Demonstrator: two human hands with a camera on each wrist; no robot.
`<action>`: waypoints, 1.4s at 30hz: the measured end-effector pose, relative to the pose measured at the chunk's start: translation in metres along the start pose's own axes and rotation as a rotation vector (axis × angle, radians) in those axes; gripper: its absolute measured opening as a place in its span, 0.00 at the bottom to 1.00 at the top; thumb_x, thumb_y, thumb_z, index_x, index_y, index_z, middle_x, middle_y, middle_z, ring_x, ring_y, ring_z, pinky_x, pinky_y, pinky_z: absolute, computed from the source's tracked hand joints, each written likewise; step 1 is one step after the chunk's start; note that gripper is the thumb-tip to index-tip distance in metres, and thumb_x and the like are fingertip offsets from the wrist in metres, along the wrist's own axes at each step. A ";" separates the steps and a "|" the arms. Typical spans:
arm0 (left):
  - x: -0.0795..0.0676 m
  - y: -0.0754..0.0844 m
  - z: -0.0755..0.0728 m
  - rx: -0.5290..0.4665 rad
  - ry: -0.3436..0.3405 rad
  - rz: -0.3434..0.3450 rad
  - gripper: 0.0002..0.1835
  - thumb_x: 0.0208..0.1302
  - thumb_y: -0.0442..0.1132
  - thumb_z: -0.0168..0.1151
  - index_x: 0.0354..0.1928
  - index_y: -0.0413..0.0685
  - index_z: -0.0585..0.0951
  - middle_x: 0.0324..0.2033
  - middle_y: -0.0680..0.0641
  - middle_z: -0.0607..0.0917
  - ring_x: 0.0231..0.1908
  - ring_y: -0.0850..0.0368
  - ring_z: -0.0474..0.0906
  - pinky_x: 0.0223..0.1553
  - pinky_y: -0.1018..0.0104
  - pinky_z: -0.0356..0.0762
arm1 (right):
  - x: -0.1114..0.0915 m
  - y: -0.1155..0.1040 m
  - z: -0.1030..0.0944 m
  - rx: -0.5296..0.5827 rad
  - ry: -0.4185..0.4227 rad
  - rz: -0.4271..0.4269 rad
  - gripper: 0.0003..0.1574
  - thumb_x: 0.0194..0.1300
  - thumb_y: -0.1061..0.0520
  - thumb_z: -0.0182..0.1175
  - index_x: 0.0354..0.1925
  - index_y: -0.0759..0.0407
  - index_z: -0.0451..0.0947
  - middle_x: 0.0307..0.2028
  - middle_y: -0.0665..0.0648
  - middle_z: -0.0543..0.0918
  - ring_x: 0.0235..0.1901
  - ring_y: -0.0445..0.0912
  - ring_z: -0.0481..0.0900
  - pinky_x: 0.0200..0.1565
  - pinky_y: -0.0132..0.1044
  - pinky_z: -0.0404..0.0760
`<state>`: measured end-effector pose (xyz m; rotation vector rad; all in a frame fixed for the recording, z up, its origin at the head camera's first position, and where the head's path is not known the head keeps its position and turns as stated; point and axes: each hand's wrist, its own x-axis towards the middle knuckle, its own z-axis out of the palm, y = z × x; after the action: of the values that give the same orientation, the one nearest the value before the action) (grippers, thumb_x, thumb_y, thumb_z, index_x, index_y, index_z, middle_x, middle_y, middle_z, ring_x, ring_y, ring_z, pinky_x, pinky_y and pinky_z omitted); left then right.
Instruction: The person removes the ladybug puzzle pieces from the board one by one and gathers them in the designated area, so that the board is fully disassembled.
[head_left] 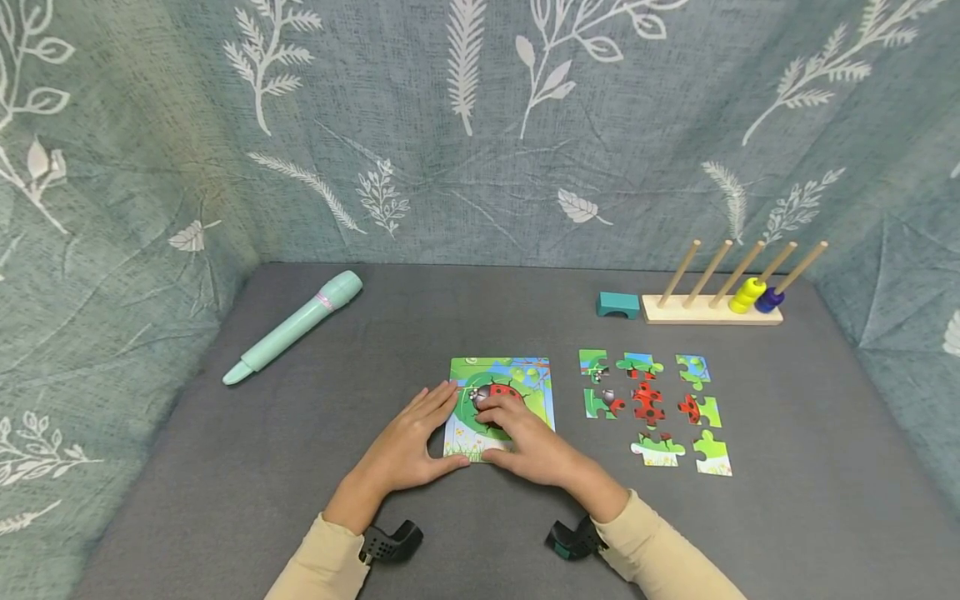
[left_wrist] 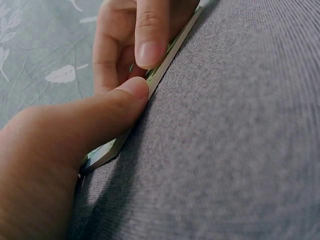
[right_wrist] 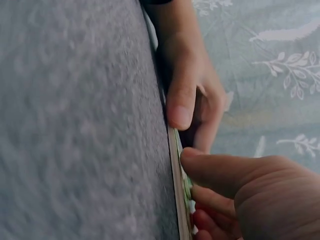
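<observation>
A square ladybug puzzle board (head_left: 536,387) lies flat on the grey table in the head view, tilted slightly. My left hand (head_left: 408,437) rests at its left side, fingertips by the upper left edge and thumb at the bottom edge. My right hand (head_left: 536,442) lies over the lower right of the board, fingertips on the printed ladybug and thumb (right_wrist: 205,167) near the bottom edge. Both thumbs come close together there; the left thumb (left_wrist: 117,102) touches the board's rim in the left wrist view. My right hand hides the board's lower right part.
Several loose puzzle pieces (head_left: 648,404) lie spread in rows to the right. Behind them are a teal arch block (head_left: 618,305) and a wooden peg stand (head_left: 682,313) with yellow and dark blue beads. A mint-green tube-shaped thing (head_left: 292,329) lies at the left. Patterned cloth surrounds the table.
</observation>
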<state>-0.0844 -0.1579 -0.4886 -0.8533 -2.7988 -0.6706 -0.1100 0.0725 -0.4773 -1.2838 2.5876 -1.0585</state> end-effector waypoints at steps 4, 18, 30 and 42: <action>0.000 0.000 0.000 -0.006 0.002 0.004 0.49 0.55 0.66 0.62 0.68 0.37 0.64 0.69 0.41 0.65 0.69 0.48 0.60 0.71 0.52 0.56 | 0.001 -0.002 0.004 0.031 0.021 0.029 0.25 0.56 0.58 0.68 0.51 0.65 0.75 0.59 0.61 0.71 0.60 0.52 0.68 0.60 0.45 0.73; 0.000 -0.002 0.001 -0.018 0.028 0.022 0.50 0.57 0.72 0.52 0.68 0.36 0.65 0.68 0.41 0.66 0.69 0.47 0.60 0.70 0.50 0.57 | 0.001 -0.008 0.010 0.114 0.080 0.094 0.28 0.55 0.61 0.69 0.53 0.59 0.73 0.46 0.54 0.78 0.46 0.45 0.78 0.50 0.38 0.80; 0.000 -0.002 0.000 -0.026 0.027 0.018 0.49 0.55 0.66 0.61 0.68 0.36 0.65 0.68 0.42 0.65 0.69 0.48 0.60 0.70 0.50 0.57 | 0.003 -0.013 0.010 0.099 0.065 0.110 0.28 0.58 0.59 0.67 0.56 0.62 0.71 0.49 0.57 0.79 0.47 0.47 0.79 0.51 0.40 0.80; 0.001 -0.001 0.000 -0.011 0.012 0.005 0.49 0.55 0.67 0.61 0.68 0.37 0.64 0.69 0.42 0.65 0.69 0.48 0.60 0.71 0.51 0.56 | 0.003 -0.014 0.010 0.153 0.104 0.198 0.28 0.55 0.65 0.68 0.54 0.61 0.72 0.46 0.57 0.81 0.46 0.48 0.80 0.49 0.41 0.81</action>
<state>-0.0859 -0.1581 -0.4888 -0.8559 -2.7841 -0.6892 -0.0991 0.0589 -0.4753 -0.9407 2.5800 -1.2859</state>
